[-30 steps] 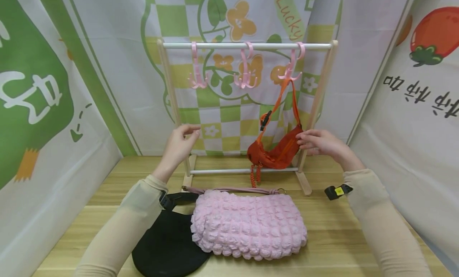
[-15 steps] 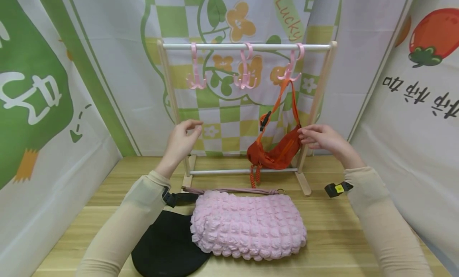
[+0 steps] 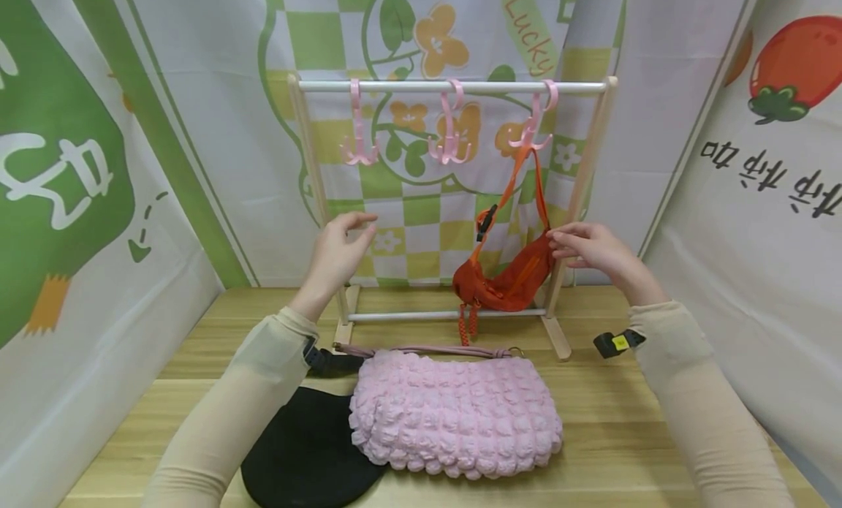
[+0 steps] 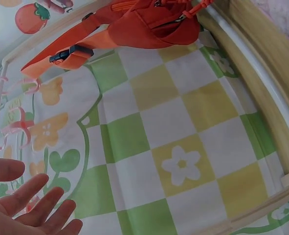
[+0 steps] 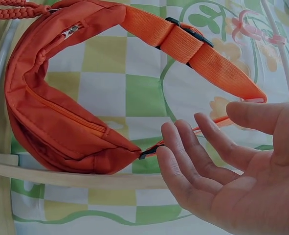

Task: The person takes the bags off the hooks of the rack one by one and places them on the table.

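An orange-red waist bag (image 3: 509,278) hangs by its orange strap (image 5: 203,58) from the right-hand pink hook (image 3: 531,124) on the rack. Beside the bag's right end is my right hand (image 3: 595,251), fingers relaxed and holding nothing; the right wrist view has its palm (image 5: 232,181) below the strap. My left hand (image 3: 338,252) is raised near the rack's left post, its loose fingers spread and nothing in them, as the left wrist view also has it (image 4: 32,205). On the table lie a pink puffy handbag (image 3: 457,413) and, partly under it, a black bag (image 3: 309,449).
The wooden rack (image 3: 598,142) stands at the back of the wooden table (image 3: 612,435). Two more pink hooks, the left hook (image 3: 359,128) and the middle hook (image 3: 450,128), hang from its metal top bar (image 3: 408,85). Printed cloth walls (image 3: 224,128) enclose the table.
Both hands have risen slightly, the left one also drifting a little to the right. The waist bag stays hanging on its hook, and the two bags on the table have not moved.
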{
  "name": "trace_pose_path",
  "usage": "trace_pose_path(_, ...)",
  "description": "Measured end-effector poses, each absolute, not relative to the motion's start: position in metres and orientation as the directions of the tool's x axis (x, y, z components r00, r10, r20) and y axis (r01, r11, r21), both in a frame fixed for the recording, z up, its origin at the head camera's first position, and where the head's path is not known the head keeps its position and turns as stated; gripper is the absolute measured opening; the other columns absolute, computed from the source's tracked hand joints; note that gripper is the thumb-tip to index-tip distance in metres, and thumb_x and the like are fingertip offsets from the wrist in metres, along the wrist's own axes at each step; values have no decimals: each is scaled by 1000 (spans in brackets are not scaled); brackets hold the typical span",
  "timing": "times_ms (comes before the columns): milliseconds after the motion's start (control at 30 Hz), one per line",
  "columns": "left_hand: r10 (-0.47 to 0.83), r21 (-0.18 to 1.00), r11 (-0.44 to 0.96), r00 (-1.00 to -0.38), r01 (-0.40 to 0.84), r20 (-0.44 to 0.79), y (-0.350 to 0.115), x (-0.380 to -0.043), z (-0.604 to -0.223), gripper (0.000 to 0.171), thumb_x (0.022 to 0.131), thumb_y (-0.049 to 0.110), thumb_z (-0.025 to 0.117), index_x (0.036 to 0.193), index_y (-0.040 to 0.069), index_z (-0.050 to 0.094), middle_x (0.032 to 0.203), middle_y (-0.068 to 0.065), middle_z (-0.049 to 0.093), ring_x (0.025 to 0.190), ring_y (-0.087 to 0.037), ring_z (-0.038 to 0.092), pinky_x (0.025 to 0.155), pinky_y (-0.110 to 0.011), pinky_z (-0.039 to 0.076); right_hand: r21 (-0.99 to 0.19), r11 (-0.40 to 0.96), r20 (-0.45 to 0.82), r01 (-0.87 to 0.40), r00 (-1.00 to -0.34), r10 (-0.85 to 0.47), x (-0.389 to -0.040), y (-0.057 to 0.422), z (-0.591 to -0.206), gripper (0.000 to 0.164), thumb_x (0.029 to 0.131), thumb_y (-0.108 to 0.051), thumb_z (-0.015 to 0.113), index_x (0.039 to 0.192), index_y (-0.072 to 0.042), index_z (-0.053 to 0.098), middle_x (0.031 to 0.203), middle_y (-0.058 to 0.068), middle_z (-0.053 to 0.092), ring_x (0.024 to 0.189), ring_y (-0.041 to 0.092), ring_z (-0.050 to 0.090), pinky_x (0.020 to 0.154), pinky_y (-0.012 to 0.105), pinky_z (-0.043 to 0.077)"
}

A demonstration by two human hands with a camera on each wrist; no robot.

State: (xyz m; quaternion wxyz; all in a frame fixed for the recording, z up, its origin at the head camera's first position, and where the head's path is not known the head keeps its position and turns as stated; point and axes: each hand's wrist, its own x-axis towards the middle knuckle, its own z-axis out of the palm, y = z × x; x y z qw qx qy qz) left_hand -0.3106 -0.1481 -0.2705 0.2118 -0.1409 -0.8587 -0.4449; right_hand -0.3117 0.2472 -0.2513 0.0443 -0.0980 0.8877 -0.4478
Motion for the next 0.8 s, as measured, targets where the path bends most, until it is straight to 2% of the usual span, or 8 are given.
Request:
trace_pose_path(200, 37, 700, 558, -856, 446, 516, -142, -313, -268, 33, 94, 22, 56, 123, 7, 61, 133, -13, 55, 126, -31, 47, 108, -48, 35, -805, 578, 24, -133, -981, -193, -314, 247, -250, 55, 101, -38, 39, 140, 1, 40, 138, 25, 46, 121, 29, 53, 92, 31, 51)
trace_pose_path(400, 21, 691, 567, -846, 449, 533, -136, -314, -263, 33, 93, 22, 58, 123, 9, 62, 133, -11, 56, 127, -30, 48, 108, -47, 36, -804, 575, 48, -148, -982, -185, -315, 247, -248, 55, 102, -38, 37, 141, 1, 39, 139, 25, 45, 122, 31, 51, 97, 37, 48)
trace_pose_path(500, 22, 675, 578, -837, 457, 547, -134, -314, -260, 33, 93, 23, 57, 123, 10, 62, 133, -10, 57, 126, -28, 49, 107, -45, 36, -805, 574, 58, -152, -982, -179, -315, 246, -247, 54, 102, -37, 37, 141, 1, 40, 139, 25, 45, 118, 26, 54, 97, 35, 48)
trace_pose_path(700, 25, 642, 580, -799, 501, 601, -128, -319, -257, 31, 92, 20, 58, 120, 8, 63, 130, -11, 59, 125, -28, 51, 107, -44, 37, -806, 570, 85, -161, -984, -158, -316, 244, -244, 53, 102, -36, 37, 139, 2, 40, 139, 25, 46, 111, 18, 58, 87, 22, 50)
trace_pose_path(800, 30, 622, 576, -774, 530, 632, -124, -320, -256, 30, 91, 17, 59, 118, 6, 64, 128, -12, 60, 124, -28, 51, 107, -43, 36, -804, 569, 111, -171, -984, -138, -317, 243, -243, 53, 102, -35, 39, 138, 3, 41, 137, 27, 46, 94, 2, 60, 80, 16, 49)
